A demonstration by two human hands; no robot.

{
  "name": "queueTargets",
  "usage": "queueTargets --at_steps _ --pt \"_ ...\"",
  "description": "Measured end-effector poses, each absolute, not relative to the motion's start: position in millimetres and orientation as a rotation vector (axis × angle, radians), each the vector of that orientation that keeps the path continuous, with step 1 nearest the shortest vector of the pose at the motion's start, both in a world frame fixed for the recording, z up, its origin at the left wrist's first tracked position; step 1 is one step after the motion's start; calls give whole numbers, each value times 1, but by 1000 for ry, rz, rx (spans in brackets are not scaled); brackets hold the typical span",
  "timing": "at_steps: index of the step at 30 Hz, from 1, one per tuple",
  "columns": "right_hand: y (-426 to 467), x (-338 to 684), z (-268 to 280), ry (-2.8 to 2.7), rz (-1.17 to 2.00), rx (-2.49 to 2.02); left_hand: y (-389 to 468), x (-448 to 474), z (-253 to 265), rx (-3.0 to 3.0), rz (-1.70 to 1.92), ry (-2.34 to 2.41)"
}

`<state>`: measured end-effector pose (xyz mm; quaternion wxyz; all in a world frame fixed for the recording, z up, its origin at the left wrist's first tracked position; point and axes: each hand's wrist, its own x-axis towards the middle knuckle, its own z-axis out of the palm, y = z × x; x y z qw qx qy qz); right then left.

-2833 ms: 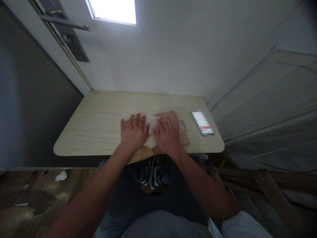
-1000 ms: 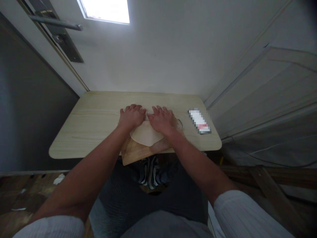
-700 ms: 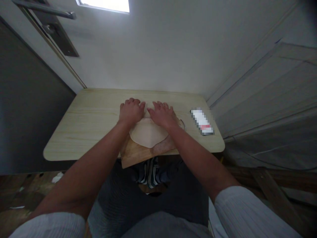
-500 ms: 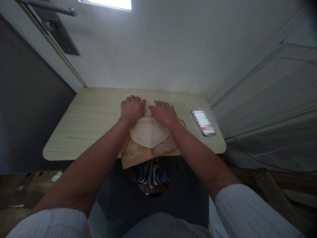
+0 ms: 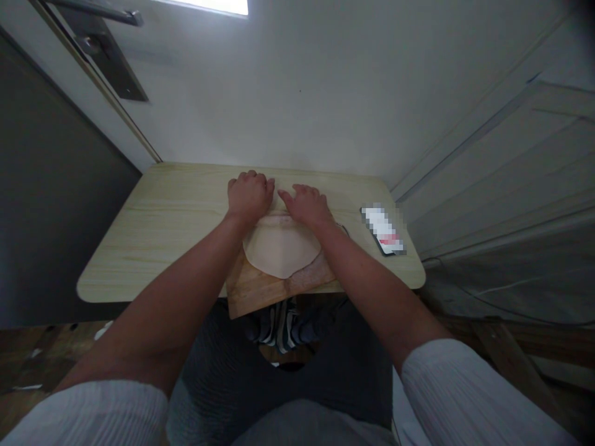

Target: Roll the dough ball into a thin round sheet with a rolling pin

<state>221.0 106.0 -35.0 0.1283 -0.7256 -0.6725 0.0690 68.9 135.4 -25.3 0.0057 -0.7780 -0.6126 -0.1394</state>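
A thin, pale, rounded sheet of dough [image 5: 281,248] lies flat on a wooden cutting board [image 5: 251,292]. Over the far left part of the dough is my left hand [image 5: 250,193], palm down, fingers bent forward and thumb pointing inward. My right hand [image 5: 307,203] mirrors it over the far right part, a small gap between the two thumbs. A pale band crosses the dough's far edge between my wrists. What lies under my palms and fingers is hidden, so its kind cannot be made out.
The board sits on a light wood-grain table [image 5: 153,241], its near corner jutting past the edge. A metal ring handle [image 5: 343,229] shows at the board's right. A phone [image 5: 383,230] with a blurred screen lies farther right. Behind stands a white door with a metal handle [image 5: 100,12].
Both hands have shifted slightly forward, away from me, over the far edge of the dough. The board and phone look nearly the same.
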Motion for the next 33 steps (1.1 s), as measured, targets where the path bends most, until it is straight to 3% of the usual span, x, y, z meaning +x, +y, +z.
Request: queueTargets --at_steps 33 --pt "99 219 -34 -1922 143 -2124 129 67 -27 -2458 -402 -1914"
